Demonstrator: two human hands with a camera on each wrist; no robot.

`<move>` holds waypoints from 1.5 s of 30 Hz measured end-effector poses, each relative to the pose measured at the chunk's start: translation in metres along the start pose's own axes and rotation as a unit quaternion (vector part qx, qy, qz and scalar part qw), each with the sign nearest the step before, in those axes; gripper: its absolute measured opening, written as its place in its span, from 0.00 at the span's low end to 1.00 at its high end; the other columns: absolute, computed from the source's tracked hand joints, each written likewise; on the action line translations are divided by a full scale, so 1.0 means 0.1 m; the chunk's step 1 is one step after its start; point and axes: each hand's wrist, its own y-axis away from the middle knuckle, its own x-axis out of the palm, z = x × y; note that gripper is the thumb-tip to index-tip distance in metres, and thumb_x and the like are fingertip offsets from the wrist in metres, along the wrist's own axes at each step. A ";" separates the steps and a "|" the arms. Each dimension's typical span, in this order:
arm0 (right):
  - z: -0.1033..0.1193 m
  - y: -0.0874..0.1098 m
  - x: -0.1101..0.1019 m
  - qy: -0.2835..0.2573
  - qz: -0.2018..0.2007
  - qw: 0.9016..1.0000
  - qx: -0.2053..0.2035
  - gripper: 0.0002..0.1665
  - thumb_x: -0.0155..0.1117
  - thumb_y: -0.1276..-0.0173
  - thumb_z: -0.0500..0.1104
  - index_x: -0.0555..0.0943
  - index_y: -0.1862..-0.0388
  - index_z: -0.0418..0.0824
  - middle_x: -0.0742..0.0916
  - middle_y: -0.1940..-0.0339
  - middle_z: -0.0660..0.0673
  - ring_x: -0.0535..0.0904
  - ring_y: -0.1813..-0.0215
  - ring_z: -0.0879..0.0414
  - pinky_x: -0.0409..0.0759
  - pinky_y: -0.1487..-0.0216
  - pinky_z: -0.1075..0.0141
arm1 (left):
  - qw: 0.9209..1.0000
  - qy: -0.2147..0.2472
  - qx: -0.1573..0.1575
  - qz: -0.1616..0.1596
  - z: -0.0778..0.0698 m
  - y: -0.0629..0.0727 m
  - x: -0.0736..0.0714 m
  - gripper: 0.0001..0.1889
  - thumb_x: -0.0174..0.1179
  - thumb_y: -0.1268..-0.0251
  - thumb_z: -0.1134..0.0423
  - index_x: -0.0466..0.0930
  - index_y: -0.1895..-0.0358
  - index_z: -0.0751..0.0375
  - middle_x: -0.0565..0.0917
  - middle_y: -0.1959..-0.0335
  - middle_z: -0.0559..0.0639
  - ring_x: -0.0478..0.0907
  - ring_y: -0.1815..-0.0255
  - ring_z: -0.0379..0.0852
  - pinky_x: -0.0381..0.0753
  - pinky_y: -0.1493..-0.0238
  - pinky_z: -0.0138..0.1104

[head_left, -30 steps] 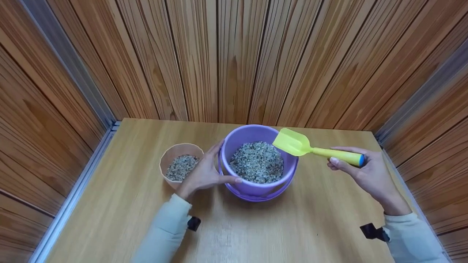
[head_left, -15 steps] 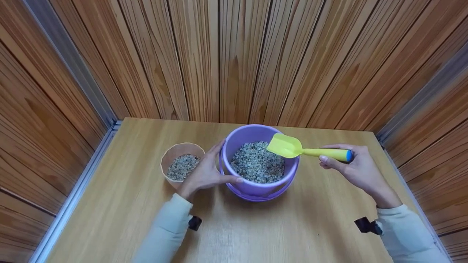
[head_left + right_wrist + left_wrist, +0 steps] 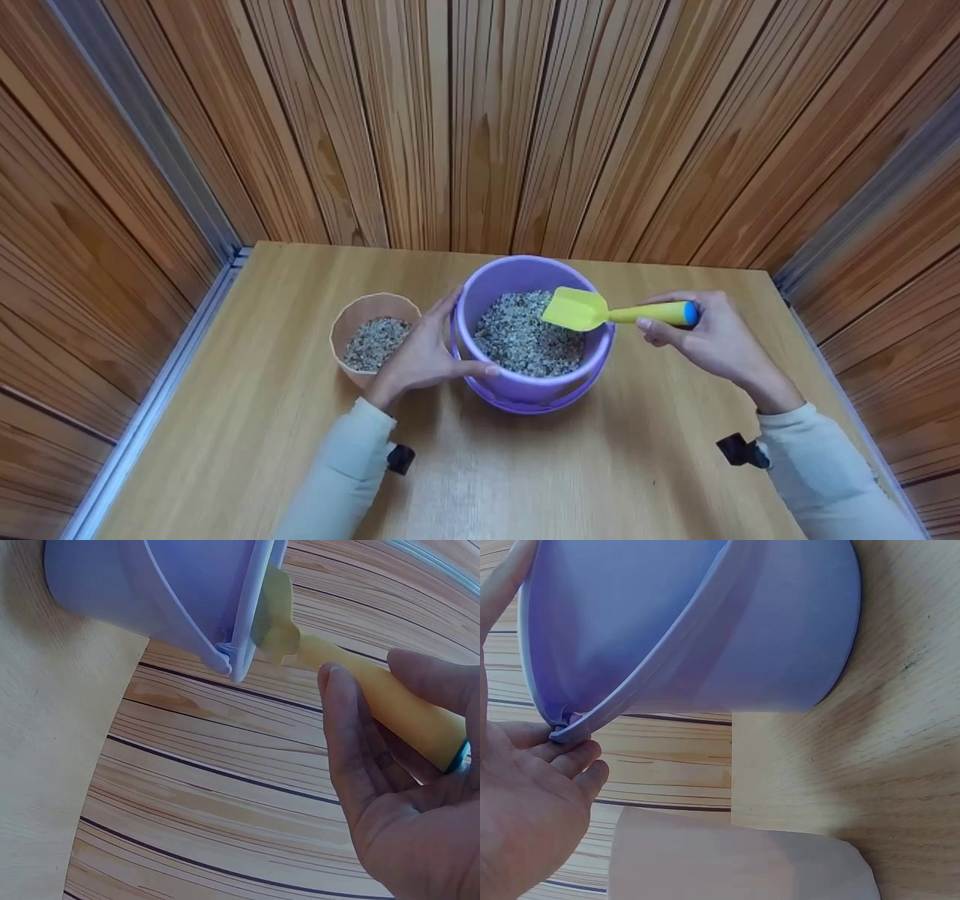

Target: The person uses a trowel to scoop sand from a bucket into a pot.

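A purple bucket [image 3: 537, 390] stands on the table with coarse grey-brown gravel [image 3: 525, 337] inside. My left hand [image 3: 424, 356] holds the bucket at its left rim, thumb along the front edge; in the left wrist view its fingertips [image 3: 581, 757] curl under the rim beside the handle joint. In my right hand [image 3: 709, 337] I grip a yellow toy shovel [image 3: 581, 309] by its thick, blue-ended handle. The shovel's blade is over the bucket's right side, above the gravel, and looks bare. Beside my left wrist is a peach pot [image 3: 343, 319], partly filled with similar gravel.
Wood-patterned panels [image 3: 480, 135] enclose the wooden table [image 3: 247, 405] at the back and both sides. A metal rail [image 3: 150, 405] runs along the table's left edge. The bucket's purple handle [image 3: 184, 611] hangs down outside its rim.
My right hand has moved left and the shovel with it, its blade going from the bucket's right rim to further over the gravel and slightly lower in view. The left hand stays on the bucket.
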 end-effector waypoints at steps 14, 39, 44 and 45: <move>0.01 -0.09 0.12 0.043 0.015 0.999 0.014 0.18 0.70 0.29 0.45 0.86 0.48 0.34 0.89 0.66 0.43 0.85 0.67 0.51 0.86 0.66 0.66 | 1.000 0.010 -0.002 0.001 0.02 0.00 0.00 0.72 0.85 0.69 0.39 0.49 0.17 0.54 0.56 0.19 0.54 0.54 0.20 0.52 0.51 0.22 0.50; -0.02 -0.21 0.33 0.044 0.006 0.999 0.018 0.17 0.72 0.31 0.44 0.87 0.49 0.35 0.87 0.71 0.45 0.77 0.75 0.56 0.77 0.78 0.70 | 1.000 0.014 0.014 -0.003 0.02 -0.01 0.01 0.73 0.85 0.69 0.41 0.48 0.17 0.55 0.56 0.19 0.53 0.54 0.21 0.53 0.52 0.22 0.51; -0.06 -0.23 0.38 0.032 0.001 0.999 0.024 0.17 0.71 0.32 0.41 0.86 0.48 0.33 0.88 0.68 0.43 0.79 0.72 0.54 0.81 0.73 0.69 | 1.000 0.012 0.013 -0.004 0.02 -0.02 0.02 0.72 0.85 0.68 0.39 0.48 0.17 0.54 0.57 0.19 0.52 0.54 0.20 0.51 0.51 0.22 0.50; -0.06 -0.23 0.39 0.027 -0.001 0.999 0.027 0.17 0.71 0.32 0.41 0.86 0.48 0.33 0.88 0.67 0.43 0.80 0.71 0.54 0.83 0.72 0.69 | 1.000 0.012 0.013 -0.004 0.03 -0.02 0.02 0.72 0.84 0.68 0.39 0.48 0.17 0.55 0.57 0.19 0.52 0.54 0.20 0.51 0.51 0.22 0.49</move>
